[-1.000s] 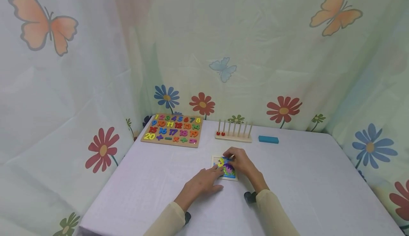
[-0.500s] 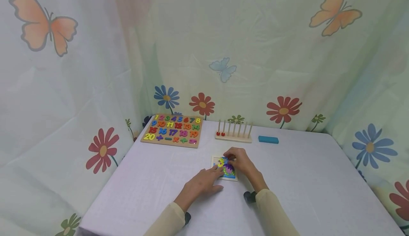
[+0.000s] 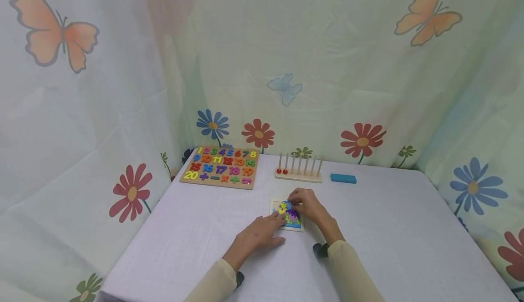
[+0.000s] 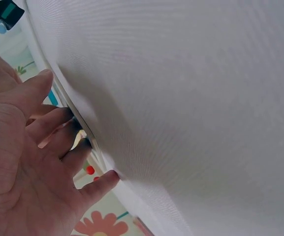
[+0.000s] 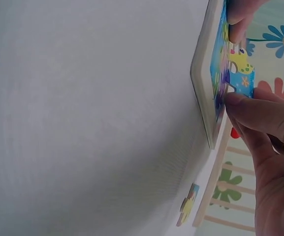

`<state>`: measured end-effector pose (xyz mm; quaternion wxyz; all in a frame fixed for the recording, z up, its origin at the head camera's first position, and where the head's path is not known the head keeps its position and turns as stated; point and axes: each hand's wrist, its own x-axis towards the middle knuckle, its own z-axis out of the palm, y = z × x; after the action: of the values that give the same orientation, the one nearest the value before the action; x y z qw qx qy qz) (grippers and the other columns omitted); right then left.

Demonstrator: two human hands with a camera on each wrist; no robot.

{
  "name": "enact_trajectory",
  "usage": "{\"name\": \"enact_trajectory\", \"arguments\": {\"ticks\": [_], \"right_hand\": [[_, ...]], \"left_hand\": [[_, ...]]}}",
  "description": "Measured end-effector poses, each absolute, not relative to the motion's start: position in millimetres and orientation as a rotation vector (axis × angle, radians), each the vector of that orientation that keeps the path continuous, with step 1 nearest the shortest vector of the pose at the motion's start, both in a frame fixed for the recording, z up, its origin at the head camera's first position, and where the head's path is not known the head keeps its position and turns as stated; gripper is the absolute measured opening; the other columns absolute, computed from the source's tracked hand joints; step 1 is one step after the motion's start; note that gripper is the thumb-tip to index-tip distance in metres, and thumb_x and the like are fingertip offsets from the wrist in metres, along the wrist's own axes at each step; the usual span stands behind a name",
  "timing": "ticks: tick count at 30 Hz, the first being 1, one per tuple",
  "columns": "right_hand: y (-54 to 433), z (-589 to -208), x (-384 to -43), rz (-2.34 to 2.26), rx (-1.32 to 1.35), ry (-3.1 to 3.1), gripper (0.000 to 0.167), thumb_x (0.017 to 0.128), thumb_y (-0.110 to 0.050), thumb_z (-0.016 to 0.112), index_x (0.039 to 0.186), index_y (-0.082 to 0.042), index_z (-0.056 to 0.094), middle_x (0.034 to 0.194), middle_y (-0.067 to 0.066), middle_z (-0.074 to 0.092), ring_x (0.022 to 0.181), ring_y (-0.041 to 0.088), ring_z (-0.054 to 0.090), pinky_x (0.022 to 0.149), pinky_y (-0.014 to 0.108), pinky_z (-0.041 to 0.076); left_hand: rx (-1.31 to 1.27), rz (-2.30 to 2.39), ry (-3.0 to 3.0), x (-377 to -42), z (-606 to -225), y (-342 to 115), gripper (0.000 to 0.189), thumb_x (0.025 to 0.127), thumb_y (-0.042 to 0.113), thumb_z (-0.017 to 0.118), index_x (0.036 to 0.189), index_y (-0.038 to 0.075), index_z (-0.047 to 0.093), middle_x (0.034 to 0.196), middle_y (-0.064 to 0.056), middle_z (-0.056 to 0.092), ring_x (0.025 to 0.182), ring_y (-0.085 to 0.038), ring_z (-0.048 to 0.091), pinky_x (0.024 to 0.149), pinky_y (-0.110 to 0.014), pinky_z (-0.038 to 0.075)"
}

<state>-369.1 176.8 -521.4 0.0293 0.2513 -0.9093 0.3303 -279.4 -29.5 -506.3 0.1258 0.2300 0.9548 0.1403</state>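
Observation:
A small framed jigsaw puzzle (image 3: 297, 229) with a colourful picture lies on the white-covered table. My left hand (image 3: 262, 234) rests on its lower left part, fingers fairly straight; in the left wrist view the fingertips of this hand (image 4: 43, 152) reach the board's edge. At the upper right of the puzzle, my right hand (image 3: 309, 206) pinches a jigsaw piece (image 5: 244, 82), blue and yellow with an orange flower, between thumb and fingers. The piece stands tilted up from the board in the right wrist view. Part of the picture is hidden under both hands.
Behind the puzzle stands a wooden peg abacus (image 3: 299, 177) with red beads. A number board (image 3: 221, 168) lies at the back left, a teal block (image 3: 343, 178) at the back right. One loose puzzle piece (image 5: 187, 205) lies on the table near the abacus.
The right hand's fingers have shifted very slightly at the puzzle's upper right. The left hand stays in place, and the objects behind have not moved.

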Motion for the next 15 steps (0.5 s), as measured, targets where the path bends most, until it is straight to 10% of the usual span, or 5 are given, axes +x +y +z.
{"name": "enact_trajectory", "arguments": {"ticks": [15], "right_hand": [[177.3, -516.9, -370.3, 0.803, 0.959, -2.764, 0.023, 0.084, 0.019, 0.079, 0.102, 0.005, 0.083, 0.106, 0.014, 0.074, 0.099, 0.032, 0.074, 0.089, 0.042, 0.066]], "left_hand": [[0.675, 0.394, 2.771, -282.9, -509.6, -28.9, 0.060, 0.104, 0.045, 0.072, 0.158, 0.023, 0.057, 0.170, 0.004, 0.044, 0.160, -0.018, 0.036, 0.128, -0.050, 0.036]]}}
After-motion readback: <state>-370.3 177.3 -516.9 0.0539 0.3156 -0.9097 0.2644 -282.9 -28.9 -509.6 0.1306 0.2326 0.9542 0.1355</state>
